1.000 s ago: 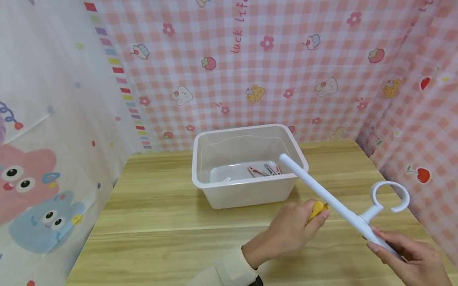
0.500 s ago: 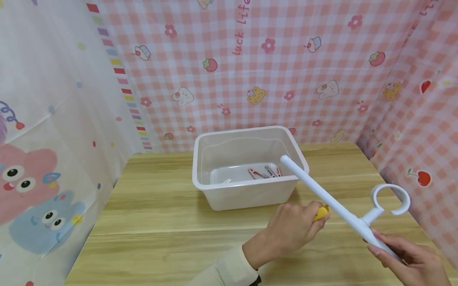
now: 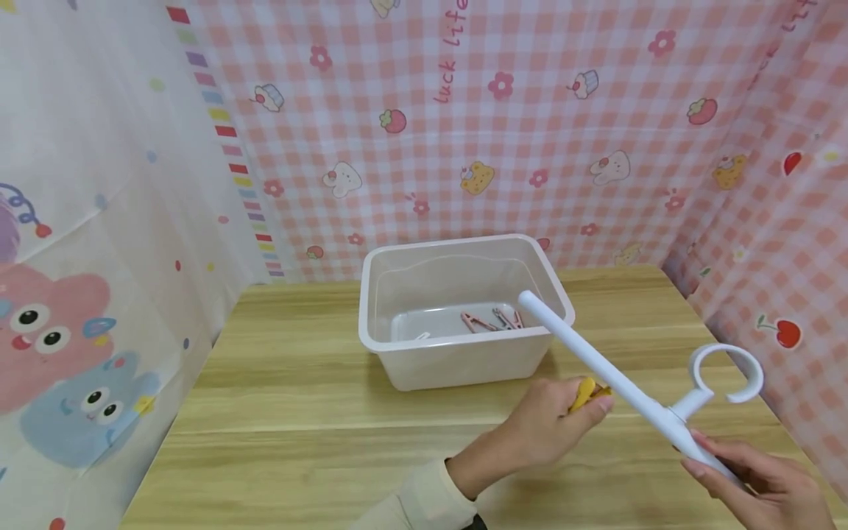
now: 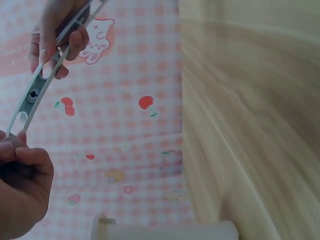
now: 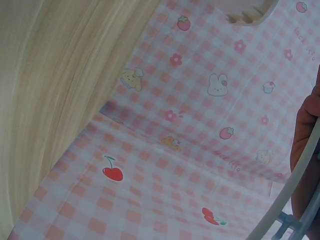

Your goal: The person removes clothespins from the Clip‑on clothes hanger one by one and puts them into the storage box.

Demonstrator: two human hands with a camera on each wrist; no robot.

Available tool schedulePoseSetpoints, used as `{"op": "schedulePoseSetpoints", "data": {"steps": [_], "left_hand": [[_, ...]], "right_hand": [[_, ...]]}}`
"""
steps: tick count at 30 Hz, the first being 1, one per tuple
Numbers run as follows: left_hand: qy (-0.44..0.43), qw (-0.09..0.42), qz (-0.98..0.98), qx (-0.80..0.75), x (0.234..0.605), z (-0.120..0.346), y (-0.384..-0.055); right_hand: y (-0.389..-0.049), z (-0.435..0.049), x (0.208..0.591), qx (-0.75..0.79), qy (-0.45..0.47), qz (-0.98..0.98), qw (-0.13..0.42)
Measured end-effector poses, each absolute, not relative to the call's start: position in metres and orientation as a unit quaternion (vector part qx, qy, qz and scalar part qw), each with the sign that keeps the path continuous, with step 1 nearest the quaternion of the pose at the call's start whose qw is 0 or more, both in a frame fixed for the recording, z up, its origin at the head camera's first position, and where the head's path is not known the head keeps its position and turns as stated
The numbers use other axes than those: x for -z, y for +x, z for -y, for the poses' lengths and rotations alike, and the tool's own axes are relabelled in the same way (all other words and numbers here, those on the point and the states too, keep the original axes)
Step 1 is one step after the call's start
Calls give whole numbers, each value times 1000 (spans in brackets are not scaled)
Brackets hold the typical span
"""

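Note:
In the head view my left hand (image 3: 545, 419) pinches a yellow clothes peg (image 3: 585, 394) between thumb and fingers. The peg's tip meets the middle of a white plastic hanger (image 3: 596, 361); whether it is clipped on, I cannot tell. My right hand (image 3: 765, 478) grips the hanger near its lower right end, with the round hook pointing away to the upper right. From the left wrist, the hanger's hollow underside (image 4: 33, 95) shows between both hands, and the left hand (image 4: 25, 187) covers the peg. Only a strip of the hanger (image 5: 287, 192) appears in the right wrist view.
A white plastic bin (image 3: 464, 364) stands on the wooden table (image 3: 285, 419) beyond my left hand. Several clothes pegs (image 3: 493, 321), pink and grey among them, lie on its floor. Printed cloth (image 3: 411, 162) hangs behind and along both sides.
The yellow peg turns slightly in my left fingers, and more of its two handles shows now. My right hand and the hanger stay nearly still. The whole head view shifts a little.

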State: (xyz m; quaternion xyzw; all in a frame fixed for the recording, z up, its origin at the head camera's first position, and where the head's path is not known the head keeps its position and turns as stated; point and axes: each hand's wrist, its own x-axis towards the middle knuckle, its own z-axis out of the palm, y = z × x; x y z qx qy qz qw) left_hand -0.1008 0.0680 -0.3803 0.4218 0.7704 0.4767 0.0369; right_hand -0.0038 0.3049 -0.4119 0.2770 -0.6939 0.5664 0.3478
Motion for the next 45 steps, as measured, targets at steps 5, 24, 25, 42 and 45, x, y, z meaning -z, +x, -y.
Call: {"op": "schedulePoseSetpoints", "data": {"steps": [5,24,25,42,45], "left_hand": [[380,163,-690,-594,379,-67,-101],[387,332,-514,-690,381,-64,-113],[386,339,-504,-694,381,-64,-113],[393,288,-554,-675,380,-62,-113],[399,227,-623,-634,380,-62,-112]], "right_hand": [[-4,-304,411,-599,283,668,339],[-4,-296,404,-639,302,623,335],[-4,-296,404,-641,301,623,333],[-3,-296,404,-586,254,685,351],[-3,-298,406,-563,241,706,355]]}}
